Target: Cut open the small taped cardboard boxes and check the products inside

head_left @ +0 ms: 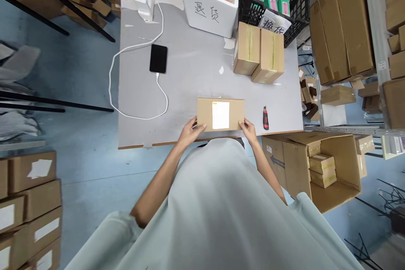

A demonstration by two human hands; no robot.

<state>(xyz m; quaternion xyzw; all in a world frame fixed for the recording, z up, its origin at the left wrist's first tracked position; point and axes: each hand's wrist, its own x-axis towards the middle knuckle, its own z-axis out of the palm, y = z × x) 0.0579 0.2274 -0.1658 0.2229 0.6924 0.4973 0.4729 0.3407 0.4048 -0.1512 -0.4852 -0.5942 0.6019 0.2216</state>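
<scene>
1. Cardboard box [209,114] is at frame centre, seemingly closed, white label [220,115] already attached.
2. Left hand [190,132] and right hand [249,130], partly curled, hold its two ends.
3. Utility knife [265,119], right of centre, lies untouched.

Grey table [190,76] is standing on blue floor [95,156]. Metal shelving [375,21] is rising at right, holding brown cartons [354,17]. Black bars [76,104] are extending at left.

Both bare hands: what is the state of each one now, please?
Left hand: holding the left end of the white-labelled rectangular brown cardboard box.
Right hand: holding the same box's right end.
</scene>
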